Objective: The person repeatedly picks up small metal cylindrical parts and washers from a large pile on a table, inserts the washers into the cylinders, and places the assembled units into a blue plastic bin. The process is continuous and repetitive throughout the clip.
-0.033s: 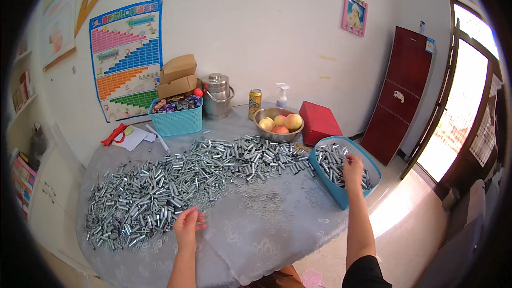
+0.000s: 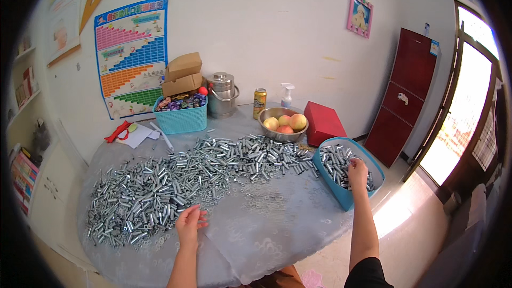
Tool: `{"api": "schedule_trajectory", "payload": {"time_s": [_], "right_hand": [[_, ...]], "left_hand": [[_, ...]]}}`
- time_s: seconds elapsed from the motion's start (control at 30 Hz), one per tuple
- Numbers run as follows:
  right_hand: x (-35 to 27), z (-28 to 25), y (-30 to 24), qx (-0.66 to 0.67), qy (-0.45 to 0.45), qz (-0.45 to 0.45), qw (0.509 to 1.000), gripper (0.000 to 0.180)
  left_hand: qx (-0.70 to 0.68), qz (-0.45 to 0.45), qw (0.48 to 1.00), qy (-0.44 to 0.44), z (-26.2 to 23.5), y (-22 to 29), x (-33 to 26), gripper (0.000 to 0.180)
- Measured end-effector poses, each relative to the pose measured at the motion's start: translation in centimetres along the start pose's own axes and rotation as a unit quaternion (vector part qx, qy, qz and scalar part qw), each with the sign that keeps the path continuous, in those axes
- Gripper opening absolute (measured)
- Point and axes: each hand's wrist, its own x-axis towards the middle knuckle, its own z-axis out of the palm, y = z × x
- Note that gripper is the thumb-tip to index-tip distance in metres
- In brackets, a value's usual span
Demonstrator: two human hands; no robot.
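A wide pile of small silvery metal sleeves and bolts (image 2: 154,192) covers the left and back of the table. Thin washers (image 2: 264,202) lie scattered along its front edge. My left hand (image 2: 189,228) hovers at the pile's near edge, fingers apart, holding nothing. At the right, a blue plastic basket (image 2: 344,201) holds many metal sleeves (image 2: 335,161). My right hand (image 2: 359,175) is over this basket, its fingers bent and pressed together at the sleeves; whatever is between the fingertips is too small to make out.
Along the back stand a turquoise basket of wrapped sweets (image 2: 181,121), a steel canister (image 2: 221,96), a yellow can (image 2: 260,103), a spray bottle (image 2: 287,96), a steel bowl (image 2: 282,136) of fruit and a red box (image 2: 324,122). Red-handled scissors (image 2: 117,132) lie by papers at the left.
The whole view has shifted slightly, so things sit a little farther right in the picture. Both hands keep nearly the same places.
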Motion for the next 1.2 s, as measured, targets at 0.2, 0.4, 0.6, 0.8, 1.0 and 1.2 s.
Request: {"api": "schedule_trajectory", "payload": {"time_s": [0.2,0.4,0.6,0.8,1.0,1.2], "right_hand": [[-2.9,3.4,-6.3,0.091,-0.013,-0.188,0.978,0.014],[-8.3,12.7,-13.4,0.153,-0.269,-0.211,0.927,0.02],[-10.0,18.0,-16.6,0.057,-0.252,-0.428,0.866,0.02],[-9.4,17.8,-19.3,-0.001,-0.275,-0.49,0.827,0.014],[-11.6,20.6,-22.5,0.169,-0.345,-0.287,0.878,0.023],[-14.2,22.8,-25.7,0.122,-0.349,-0.191,0.909,0.023]], "left_hand": [[-0.014,0.01,1.0,0.023,-1.0,-0.7,0.4,0.02],[-0.002,0.012,1.0,0.021,-1.2,-0.2,0.8,0.019],[-0.002,0.009,1.0,0.026,-1.5,-0.3,1.1,0.02],[-0.034,0.001,0.999,0.025,-1.5,-0.1,1.0,0.019],[-0.036,-0.007,0.999,0.013,-1.0,0.3,0.9,0.02],[-0.05,-0.022,0.998,0.009,-1.8,0.0,0.9,0.02]]}}
